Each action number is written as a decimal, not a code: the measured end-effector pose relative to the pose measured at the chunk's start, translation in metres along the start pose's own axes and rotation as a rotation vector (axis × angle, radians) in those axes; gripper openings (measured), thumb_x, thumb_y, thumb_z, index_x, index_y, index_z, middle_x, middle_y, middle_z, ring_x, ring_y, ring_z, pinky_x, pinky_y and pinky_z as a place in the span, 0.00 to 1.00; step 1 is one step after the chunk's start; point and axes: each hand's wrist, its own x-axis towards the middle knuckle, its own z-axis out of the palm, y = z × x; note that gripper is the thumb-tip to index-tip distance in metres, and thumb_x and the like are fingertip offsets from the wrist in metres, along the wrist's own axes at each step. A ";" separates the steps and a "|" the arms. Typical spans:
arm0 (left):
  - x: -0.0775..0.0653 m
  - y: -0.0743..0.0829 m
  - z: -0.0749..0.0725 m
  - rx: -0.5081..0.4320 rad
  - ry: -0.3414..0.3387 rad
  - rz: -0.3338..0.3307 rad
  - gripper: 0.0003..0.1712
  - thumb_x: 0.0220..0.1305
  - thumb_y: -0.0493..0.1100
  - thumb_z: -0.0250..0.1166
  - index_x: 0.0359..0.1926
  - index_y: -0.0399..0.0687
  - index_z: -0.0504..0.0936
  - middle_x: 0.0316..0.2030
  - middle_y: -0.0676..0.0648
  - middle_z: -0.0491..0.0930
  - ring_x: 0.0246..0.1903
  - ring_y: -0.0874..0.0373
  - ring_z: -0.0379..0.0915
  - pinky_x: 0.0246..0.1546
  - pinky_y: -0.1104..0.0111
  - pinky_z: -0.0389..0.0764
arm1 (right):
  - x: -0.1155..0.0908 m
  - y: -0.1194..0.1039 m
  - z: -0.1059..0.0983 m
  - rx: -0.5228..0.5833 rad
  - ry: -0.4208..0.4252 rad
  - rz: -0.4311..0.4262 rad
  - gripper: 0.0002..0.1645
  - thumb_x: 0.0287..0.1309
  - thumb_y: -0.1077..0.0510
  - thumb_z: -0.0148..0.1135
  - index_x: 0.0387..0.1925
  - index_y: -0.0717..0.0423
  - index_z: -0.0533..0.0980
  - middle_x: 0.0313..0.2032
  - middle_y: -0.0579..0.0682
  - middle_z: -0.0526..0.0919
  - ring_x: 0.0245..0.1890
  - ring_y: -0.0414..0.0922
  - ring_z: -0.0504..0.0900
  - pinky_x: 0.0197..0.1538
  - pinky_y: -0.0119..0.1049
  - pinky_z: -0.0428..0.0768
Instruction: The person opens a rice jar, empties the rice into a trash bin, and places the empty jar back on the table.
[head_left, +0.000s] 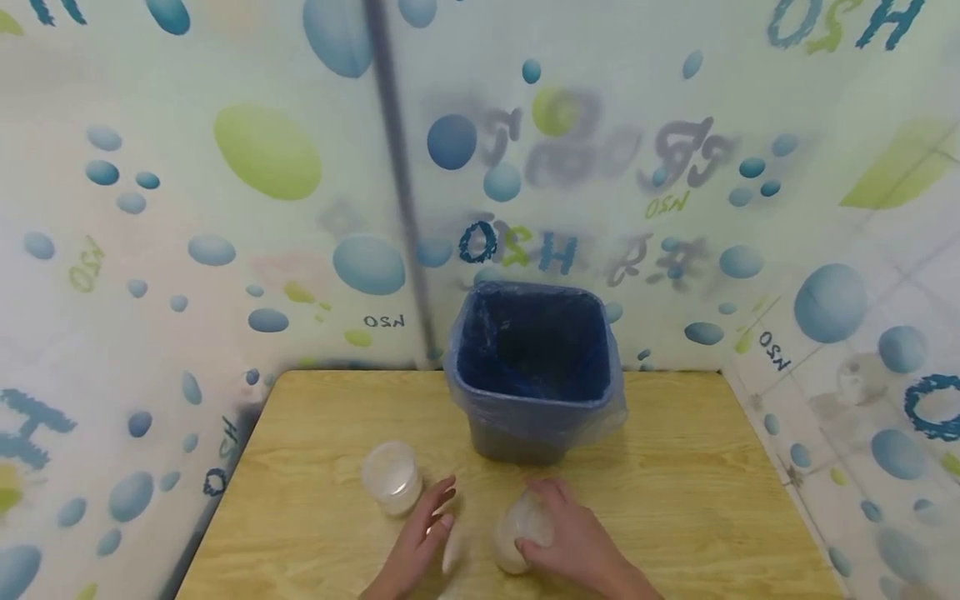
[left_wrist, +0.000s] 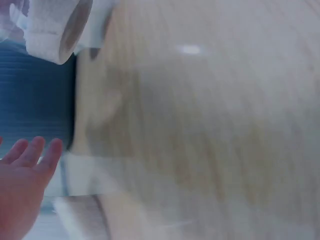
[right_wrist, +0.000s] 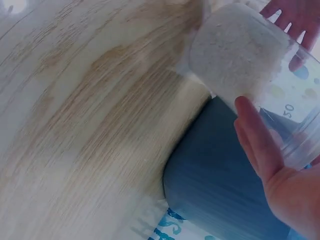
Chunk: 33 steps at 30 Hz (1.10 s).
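Observation:
My right hand (head_left: 573, 533) grips a clear plastic jar (right_wrist: 300, 125) tilted over the table, its fingers and thumb round the side. Whitish material (right_wrist: 235, 50) fills the end of the jar away from the hand. The held jar also appears in the head view, in front of the bin. My left hand (head_left: 420, 537) holds nothing, its fingers loosely spread beside another clear container (head_left: 392, 475), which stands on the table. In the right wrist view, left fingers (right_wrist: 295, 25) show behind the held jar.
A blue bin (head_left: 517, 437) with a translucent liner (head_left: 600, 421) over its rim stands at the back of the wood-grain table (head_left: 300, 467). A patterned curtain (head_left: 285, 233) hangs close behind and at both sides. A blurred white strip (head_left: 453, 550) shows beside the left hand.

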 end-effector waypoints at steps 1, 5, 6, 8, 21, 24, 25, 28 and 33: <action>0.001 0.002 -0.001 0.014 -0.005 0.022 0.29 0.71 0.28 0.57 0.71 0.29 0.66 0.66 0.26 0.70 0.64 0.44 0.73 0.57 0.52 0.81 | 0.001 -0.001 -0.002 0.042 0.002 0.016 0.45 0.44 0.45 0.80 0.64 0.54 0.74 0.55 0.47 0.78 0.45 0.49 0.84 0.45 0.42 0.84; 0.006 0.013 0.002 0.115 -0.012 0.052 0.34 0.68 0.34 0.65 0.73 0.35 0.67 0.67 0.30 0.70 0.69 0.50 0.68 0.63 0.56 0.77 | 0.004 -0.003 -0.010 0.257 -0.020 0.107 0.45 0.48 0.51 0.80 0.66 0.57 0.71 0.58 0.53 0.77 0.50 0.55 0.83 0.49 0.45 0.85; 0.007 0.016 0.004 0.150 -0.017 0.048 0.36 0.67 0.37 0.66 0.74 0.39 0.67 0.68 0.32 0.70 0.70 0.51 0.66 0.64 0.56 0.75 | 0.005 -0.003 -0.011 0.300 -0.026 0.136 0.45 0.49 0.52 0.80 0.67 0.57 0.70 0.60 0.56 0.77 0.51 0.57 0.83 0.49 0.46 0.85; 0.009 0.020 0.006 0.221 -0.036 0.061 0.39 0.66 0.43 0.69 0.75 0.45 0.66 0.70 0.35 0.69 0.71 0.50 0.64 0.66 0.56 0.73 | 0.006 -0.004 -0.013 0.368 -0.024 0.177 0.46 0.50 0.53 0.80 0.68 0.57 0.69 0.62 0.59 0.76 0.52 0.59 0.83 0.50 0.48 0.85; 0.023 0.047 0.015 0.465 -0.175 0.234 0.68 0.48 0.61 0.82 0.81 0.44 0.54 0.81 0.43 0.52 0.78 0.40 0.49 0.76 0.63 0.52 | 0.007 -0.012 -0.025 0.603 0.038 0.326 0.44 0.56 0.56 0.76 0.72 0.53 0.67 0.61 0.62 0.75 0.57 0.65 0.79 0.42 0.36 0.85; 0.028 0.051 0.019 0.520 -0.167 0.278 0.71 0.44 0.61 0.84 0.80 0.38 0.54 0.80 0.39 0.53 0.78 0.42 0.50 0.76 0.65 0.52 | 0.008 -0.014 -0.027 0.643 0.043 0.331 0.44 0.55 0.58 0.76 0.72 0.53 0.67 0.62 0.64 0.73 0.58 0.66 0.79 0.43 0.37 0.85; 0.030 0.051 0.020 0.541 -0.161 0.293 0.71 0.44 0.62 0.84 0.80 0.37 0.55 0.79 0.38 0.54 0.78 0.42 0.51 0.75 0.63 0.55 | 0.008 -0.014 -0.027 0.655 0.043 0.330 0.44 0.55 0.58 0.76 0.72 0.53 0.67 0.63 0.64 0.73 0.58 0.66 0.79 0.43 0.37 0.85; 0.035 0.053 0.024 0.603 -0.143 0.337 0.72 0.42 0.66 0.82 0.78 0.34 0.58 0.77 0.35 0.57 0.76 0.40 0.54 0.71 0.55 0.64 | 0.008 -0.016 -0.028 0.676 0.041 0.320 0.44 0.55 0.59 0.75 0.72 0.53 0.67 0.64 0.66 0.72 0.58 0.66 0.78 0.43 0.36 0.85; 0.041 0.055 0.028 0.640 -0.145 0.359 0.70 0.40 0.68 0.83 0.76 0.35 0.62 0.76 0.36 0.60 0.74 0.38 0.58 0.67 0.50 0.71 | 0.007 -0.021 -0.026 0.668 0.050 0.309 0.46 0.54 0.58 0.76 0.72 0.52 0.67 0.67 0.65 0.71 0.59 0.66 0.78 0.42 0.35 0.85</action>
